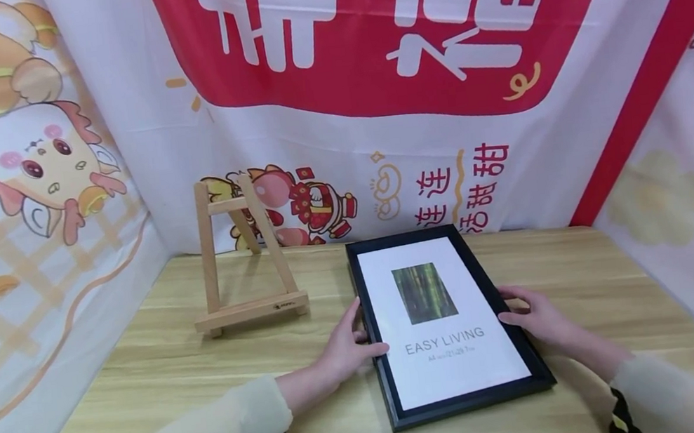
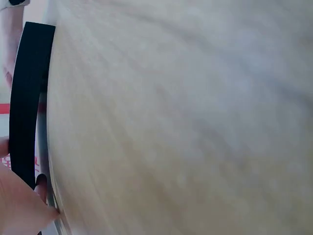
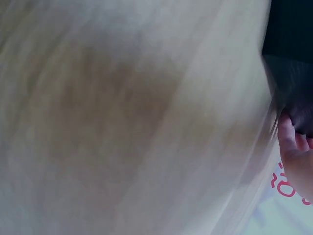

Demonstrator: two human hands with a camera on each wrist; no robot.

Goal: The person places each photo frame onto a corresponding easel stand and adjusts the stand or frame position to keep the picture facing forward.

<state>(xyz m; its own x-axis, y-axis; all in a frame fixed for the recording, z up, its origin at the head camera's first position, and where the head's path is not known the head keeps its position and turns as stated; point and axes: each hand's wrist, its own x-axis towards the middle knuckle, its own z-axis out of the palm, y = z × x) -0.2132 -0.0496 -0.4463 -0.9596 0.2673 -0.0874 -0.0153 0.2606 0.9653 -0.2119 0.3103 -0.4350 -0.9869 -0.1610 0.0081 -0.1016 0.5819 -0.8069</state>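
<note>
A black picture frame [image 1: 449,368], with a white insert reading "EASY LIVING" and a small green picture, lies face up and slightly turned over the table. My left hand [image 1: 344,352] grips its left side, thumb over the border and fingers at the outer edge. On the opposite side my right hand [image 1: 538,318] holds the right border, thumb on top. In the left wrist view the frame's dark side [image 2: 28,103] rises close beside the wood. The right wrist view has fingers [image 3: 287,134] curled at the frame's underside [image 3: 288,73]. Fingertips beneath the frame are partly hidden.
A small wooden easel [image 1: 252,312] stands upright at the back left, apart from the frame. The wood-grain table [image 1: 167,376] meets a printed white and red cloth [image 1: 335,105] at the back, with more cloth along both sides.
</note>
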